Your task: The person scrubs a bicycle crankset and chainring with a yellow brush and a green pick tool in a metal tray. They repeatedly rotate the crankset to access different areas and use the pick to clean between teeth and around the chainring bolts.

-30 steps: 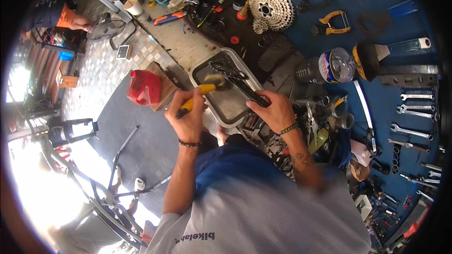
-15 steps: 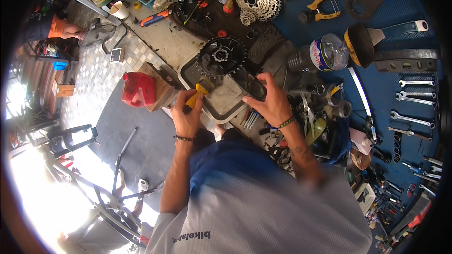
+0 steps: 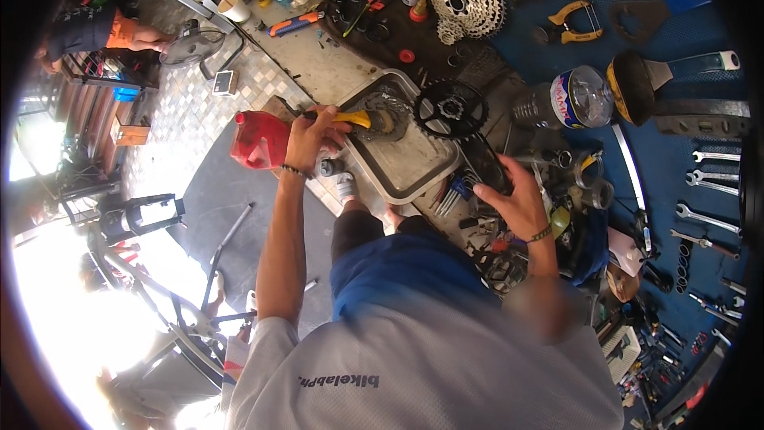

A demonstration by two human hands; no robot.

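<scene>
Grey cloth makes up most of the person's shirt [image 3: 446, 350], which bears dark lettering across its lower part. A clear bottle [image 3: 593, 103] lies on its side at the right, a printed band in white, blue and red around it.

The worktop's [image 3: 326, 60] left edge runs aslant past the metal tray [image 3: 410, 161], with the tiled floor [image 3: 175, 95] beyond it. A pale strip of worktop, with a few small bits on it, gives some room between the tray and the orange-and-blue cutter [image 3: 296, 24]. On the tray's right side room is tighter: dark parts and tools crowd close, and the bottle is near.

The hands stand well apart. The left hand [image 3: 314, 139] is closed around the yellow handle of the brush [image 3: 354, 119], whose bristles are over the tray's upper left part. The right hand [image 3: 517, 203] grips the end of the black crank [image 3: 450, 109] between thumb and fingers; its toothed ring overlaps the tray's right rim in view, though whether they touch I cannot tell.
</scene>
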